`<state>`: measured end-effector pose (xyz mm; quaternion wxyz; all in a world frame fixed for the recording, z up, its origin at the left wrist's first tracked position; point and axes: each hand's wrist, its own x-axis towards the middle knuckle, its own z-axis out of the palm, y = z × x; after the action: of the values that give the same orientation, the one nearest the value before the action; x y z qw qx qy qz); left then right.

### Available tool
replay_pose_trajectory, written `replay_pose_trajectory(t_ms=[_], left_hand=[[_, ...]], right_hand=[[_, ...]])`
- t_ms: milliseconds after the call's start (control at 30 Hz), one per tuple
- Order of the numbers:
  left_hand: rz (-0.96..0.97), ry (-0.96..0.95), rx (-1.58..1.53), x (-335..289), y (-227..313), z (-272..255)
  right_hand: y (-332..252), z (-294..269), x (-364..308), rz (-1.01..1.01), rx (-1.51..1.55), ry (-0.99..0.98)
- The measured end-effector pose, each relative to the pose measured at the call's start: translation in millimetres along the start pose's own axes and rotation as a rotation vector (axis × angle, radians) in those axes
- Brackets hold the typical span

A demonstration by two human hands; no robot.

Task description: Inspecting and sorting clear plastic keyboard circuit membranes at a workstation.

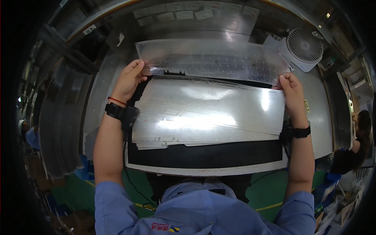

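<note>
A clear plastic sheet (211, 58), long and dotted with small marks, is stretched between my two hands. My left hand (133, 76) pinches its left end between thumb and fingers. At the right end, my right hand (290, 87) grips the near corner the same way. Below the sheet, nearer to me, lies a stack of silvery translucent sheets (207, 111) with edges out of line and a bright glare across the top. The stack rests on a black mat (203, 154), which shows along the near side and in a strip under the held sheet.
A white round fan (305, 45) stands at the back right of the table. Tall stacks of grey sheets (64, 121) rise at the left. Paper slips (184, 15) cover the back panel. Another person (362, 125) is at the far right. A dark cable (131, 180) hangs off the table's near edge.
</note>
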<state>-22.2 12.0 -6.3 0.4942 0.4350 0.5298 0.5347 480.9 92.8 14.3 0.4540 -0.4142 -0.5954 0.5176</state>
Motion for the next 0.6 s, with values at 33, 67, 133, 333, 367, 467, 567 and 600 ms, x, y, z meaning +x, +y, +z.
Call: replay_pose_trajectory(t_ms=[33,67,133,333,367,467,567,600], left_hand=[[-0.005,-0.004,0.009,0,0,0],[-0.01,-0.008,0.016,0,1,1],[-0.019,-0.013,0.05,0,1,4],[0.017,0.022,-0.094,5,-8,-6],[0.025,0.032,-0.119,6,-9,-10],[0.009,-0.005,-0.151,7,-9,-18],[0.034,0.114,-0.237,2,1,4],[0.022,0.104,-0.234,2,0,3]], right_hand=[[2,-2,1,-0.002,-0.006,-0.014],[4,-4,2,-0.004,-0.013,-0.028],[8,-7,3,-0.018,-0.086,-0.027],[-2,6,-2,0.048,-0.058,-0.023],[-4,8,-4,0.055,-0.076,-0.012],[-7,7,-6,0.129,-0.214,-0.081],[-8,3,-10,0.1,-0.454,-0.205],[-10,4,-10,0.124,-0.466,-0.211]])
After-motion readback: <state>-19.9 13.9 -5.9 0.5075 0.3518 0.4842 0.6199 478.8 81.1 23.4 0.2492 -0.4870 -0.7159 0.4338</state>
